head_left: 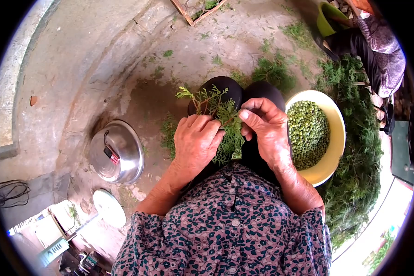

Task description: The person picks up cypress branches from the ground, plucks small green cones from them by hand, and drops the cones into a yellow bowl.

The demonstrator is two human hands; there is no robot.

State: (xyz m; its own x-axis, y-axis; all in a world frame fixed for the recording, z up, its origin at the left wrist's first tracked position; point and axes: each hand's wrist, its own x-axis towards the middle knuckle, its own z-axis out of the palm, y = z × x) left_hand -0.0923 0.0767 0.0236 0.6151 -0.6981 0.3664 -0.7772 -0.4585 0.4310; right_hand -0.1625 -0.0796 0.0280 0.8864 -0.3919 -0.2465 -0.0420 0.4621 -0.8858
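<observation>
A leafy green sprig with thin brown stems lies over my dark-trousered knees. My left hand is closed around its lower stems, fingers curled. My right hand pinches at the sprig's right side, thumb and forefinger together; whatever is between the fingertips is too small to make out. Close by on the right, a pale yellow basin holds many small green round pieces. More green foliage hangs below my left hand, between my legs.
A metal basin with a small dark and red object on it stands at left, above a white round base. Cut branches are heaped at right. Another person sits upper right near a green basin. A wooden frame lies at top.
</observation>
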